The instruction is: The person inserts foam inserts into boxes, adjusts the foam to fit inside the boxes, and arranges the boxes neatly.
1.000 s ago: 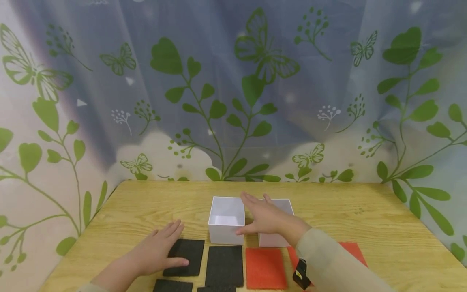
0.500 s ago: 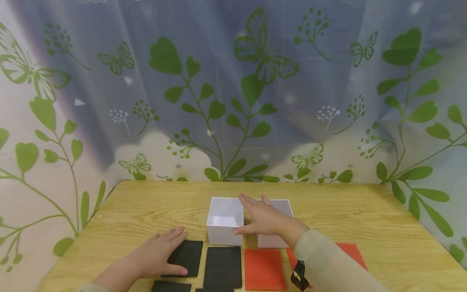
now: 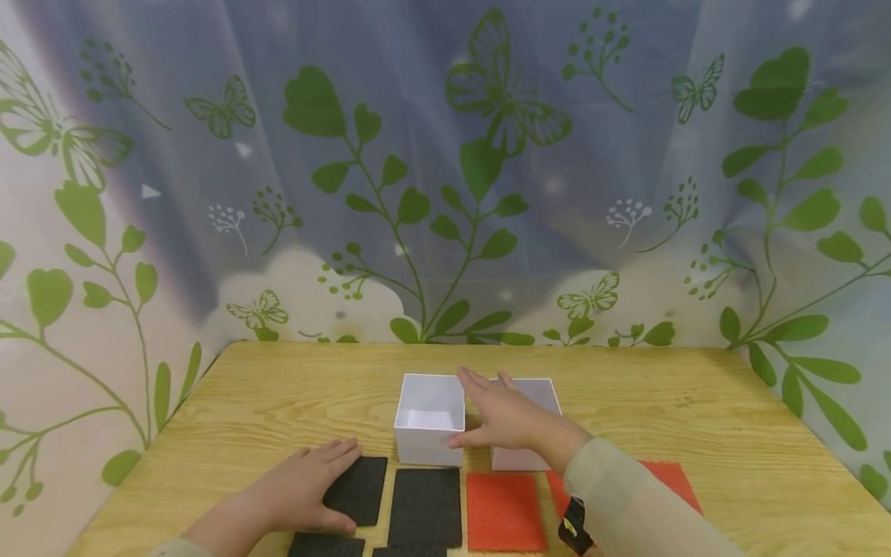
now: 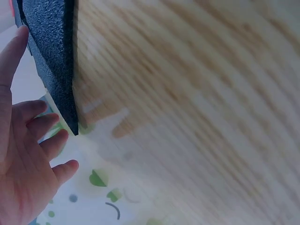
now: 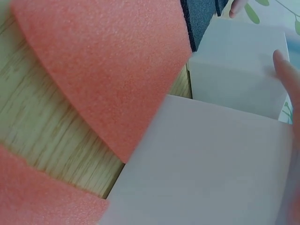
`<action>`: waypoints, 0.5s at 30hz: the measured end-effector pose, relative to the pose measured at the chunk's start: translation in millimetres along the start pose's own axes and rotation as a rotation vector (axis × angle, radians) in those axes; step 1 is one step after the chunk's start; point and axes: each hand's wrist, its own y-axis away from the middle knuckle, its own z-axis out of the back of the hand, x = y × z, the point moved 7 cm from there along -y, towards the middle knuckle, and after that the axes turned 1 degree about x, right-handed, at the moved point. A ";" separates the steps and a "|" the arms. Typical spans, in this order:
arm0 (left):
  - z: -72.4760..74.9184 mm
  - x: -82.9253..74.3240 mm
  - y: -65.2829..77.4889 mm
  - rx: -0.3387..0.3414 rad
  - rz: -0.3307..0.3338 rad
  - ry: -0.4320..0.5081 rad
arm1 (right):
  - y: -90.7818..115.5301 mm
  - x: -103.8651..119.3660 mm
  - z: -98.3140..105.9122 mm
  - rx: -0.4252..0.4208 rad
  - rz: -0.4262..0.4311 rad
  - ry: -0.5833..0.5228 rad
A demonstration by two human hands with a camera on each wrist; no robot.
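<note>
My left hand [image 3: 299, 487], fingers extended and thumb apart, is at the left edge of a black foam square [image 3: 360, 495]. In the left wrist view its thumb [image 4: 15, 51] lies against that foam's edge; whether it touches cannot be told. My right hand [image 3: 511, 418] spreads over the right white box [image 3: 518, 459], partly covering it. Its thumb [image 3: 469, 438] is by the near right corner of the left white box [image 3: 428, 447], contact unclear. That left box is open at the top and its visible inside holds nothing. Neither hand grips anything.
Another black square [image 3: 425, 507] and a red square [image 3: 506, 512] lie before the boxes. A further red piece [image 3: 671, 481] is partly under the right sleeve [image 3: 640, 495]. More black pieces [image 3: 327, 546] are cut off at the bottom. A patterned curtain [image 3: 445, 193] stands behind the wooden table [image 3: 299, 387].
My left hand has shifted slightly right and down, covering more of the black square's left side. The right hand and both boxes have stayed in place.
</note>
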 end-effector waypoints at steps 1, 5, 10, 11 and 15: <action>-0.5 0.1 -0.3 0.003 -0.003 -0.001 | 0.0 -0.2 -0.1 0.001 0.001 0.002; -2.5 0.8 -2.5 0.011 0.001 -0.018 | 0.1 -1.3 -0.2 -0.002 0.003 0.011; -3.9 1.2 -4.2 0.030 0.019 -0.028 | 0.7 -2.0 0.2 -0.004 -0.003 0.023; -4.2 1.5 -4.2 0.032 0.020 -0.027 | 0.7 -2.0 0.2 -0.004 -0.004 0.022; -4.7 1.8 -3.3 0.034 0.008 -0.032 | -0.4 -2.3 -0.9 -0.002 -0.010 0.023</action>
